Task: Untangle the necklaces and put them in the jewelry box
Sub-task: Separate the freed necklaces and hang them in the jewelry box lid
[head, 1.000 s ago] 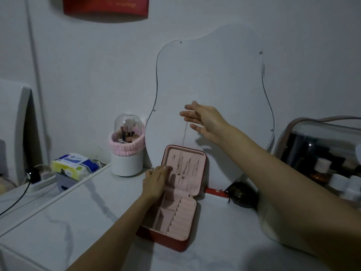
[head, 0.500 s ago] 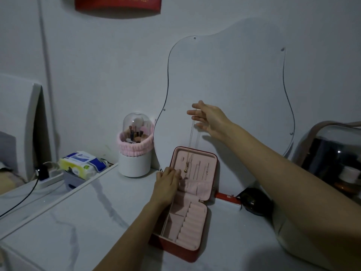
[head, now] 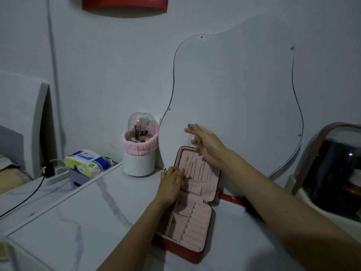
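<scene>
Dangling a necklace (head: 189, 142) over the jewelry box (head: 192, 218), no legible writing.

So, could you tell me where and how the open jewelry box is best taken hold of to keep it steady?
Judging by its pose, grip the upright lid at its left edge, coming from the left, where the left hand already rests. The jewelry box lies open with the necklace hanging over the lid from the right hand, so the top and right are taken.
</scene>
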